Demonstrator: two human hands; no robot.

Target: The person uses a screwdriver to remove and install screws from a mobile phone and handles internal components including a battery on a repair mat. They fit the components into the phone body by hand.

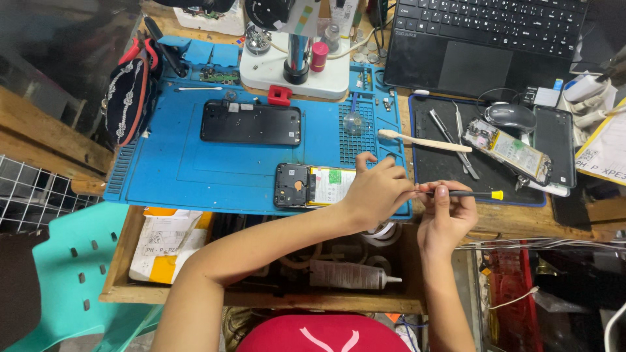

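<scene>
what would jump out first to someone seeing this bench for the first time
The big blue work mat fills the middle of the bench, with an opened phone at its near edge under the left hand. Beside it, the right hand pinches a thin screwdriver with a yellow tip, and both hands meet at the tool. Farther back on the mat lies a black phone back cover.
</scene>
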